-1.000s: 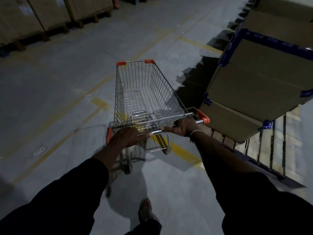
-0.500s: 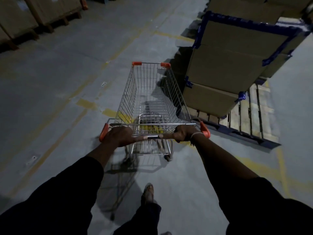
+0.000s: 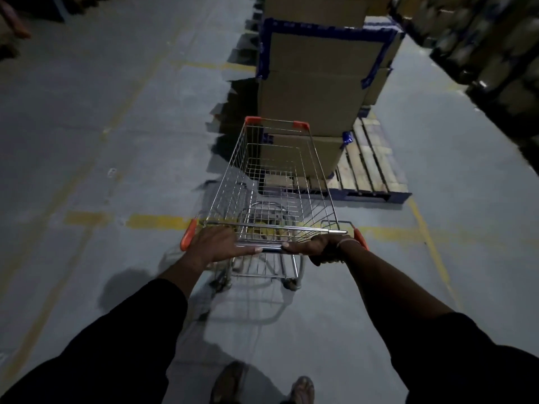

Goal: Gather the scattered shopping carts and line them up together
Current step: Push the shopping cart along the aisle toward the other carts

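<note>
At the centre of the frame, the wire shopping cart (image 3: 274,182) is held by its handle bar (image 3: 271,248). The left hand (image 3: 217,244) is wrapped over the bar's left end and the right hand (image 3: 320,248) appears curled round its right end, though dimness blurs the fingers. Stacked cardboard boxes (image 3: 318,83) on a pallet (image 3: 370,170) are seen just beyond the cart's front.

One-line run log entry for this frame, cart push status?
phase: pushing | left hand: grips handle | right hand: grips handle | cart: empty | ahead: pallet of stacked boxes

Stacked cardboard boxes (image 3: 315,86) (blue-edged) on wooden pallet (image 3: 370,167), yellow-lined grey floor (image 3: 87,141).
</note>
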Motion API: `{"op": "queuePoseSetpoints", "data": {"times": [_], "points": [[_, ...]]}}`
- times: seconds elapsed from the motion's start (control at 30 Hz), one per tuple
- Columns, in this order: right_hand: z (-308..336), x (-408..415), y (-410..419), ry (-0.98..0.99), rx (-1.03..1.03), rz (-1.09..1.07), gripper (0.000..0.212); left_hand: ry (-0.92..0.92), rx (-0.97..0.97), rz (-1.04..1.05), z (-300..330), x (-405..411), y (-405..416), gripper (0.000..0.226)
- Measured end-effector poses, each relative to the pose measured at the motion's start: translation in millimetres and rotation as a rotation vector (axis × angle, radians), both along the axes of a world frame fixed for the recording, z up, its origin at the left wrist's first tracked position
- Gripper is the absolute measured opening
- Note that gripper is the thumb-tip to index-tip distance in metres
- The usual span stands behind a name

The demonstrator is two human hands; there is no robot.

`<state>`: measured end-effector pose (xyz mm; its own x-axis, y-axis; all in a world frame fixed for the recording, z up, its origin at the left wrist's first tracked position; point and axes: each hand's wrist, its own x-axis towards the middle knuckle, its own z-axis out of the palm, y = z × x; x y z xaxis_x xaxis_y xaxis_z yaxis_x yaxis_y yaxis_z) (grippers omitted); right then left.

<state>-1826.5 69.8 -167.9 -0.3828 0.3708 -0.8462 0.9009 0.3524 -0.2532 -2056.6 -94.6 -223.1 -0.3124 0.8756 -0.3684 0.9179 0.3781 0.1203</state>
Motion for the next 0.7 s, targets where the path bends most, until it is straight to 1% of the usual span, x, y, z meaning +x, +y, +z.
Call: {"op": "queuePoseSetpoints", "data": {"times": [0.07, 0.13, 0.2, 0.23, 0.27, 0.33, 0.4, 0.47, 0.5, 0.6, 0.7], "points": [[3.6, 10.9, -8.5, 0.009, 0.011, -0.08, 0.062, -0.002, 0.001, -0.06, -9.0, 0.5, 9.7, 0.107], [4.3, 25.5, -15.5, 0.016, 0.05, -0.143, 0.059, 0.008, -0.008, -0.124, -4.7, 5.2, 16.9, 0.097], [-2.2, 39.3, -22.7, 0.035, 0.085, -0.208, 0.062, 0.013, -0.016, -0.199, 1.0, 10.9, 23.7, 0.087], [-5.5, 44.1, -26.4, 0.032, 0.09, -0.249, 0.07, 0.02, -0.012, -0.235, 1.1, 13.0, 27.3, 0.085], [-13.3, 50.0, -26.7, 0.021, 0.099, -0.273, 0.085, 0.025, -0.006, -0.268, 0.5, 15.2, 31.3, 0.086], [-26.3, 63.1, -29.2, 0.032, 0.116, -0.308, 0.111, 0.022, 0.004, -0.315, -4.4, 18.6, 40.2, 0.099], [-25.0, 74.7, -40.2, 0.02, 0.086, -0.359, 0.106, 0.012, 0.017, -0.369, -9.7, 24.3, 49.3, 0.108], [-17.1, 86.7, -52.8, 0.003, 0.076, -0.428, 0.088, 0.003, 0.019, -0.426, -8.4, 33.7, 57.7, 0.102], [-16.5, 94.0, -56.8, 0.018, 0.085, -0.46, 0.083, -0.002, 0.013, -0.454, -5.9, 40.0, 61.8, 0.099], [-18.0, 116.7, -68.3, 0.025, 0.111, -0.55, 0.084, -0.007, -0.005, -0.521, -4.6, 59.2, 76.3, 0.095], [-22.4, 140.1, -78.8, 0.039, 0.12, -0.633, 0.081, -0.034, -0.009, -0.608, -5.8, 80.4, 88.6, 0.102]]}}
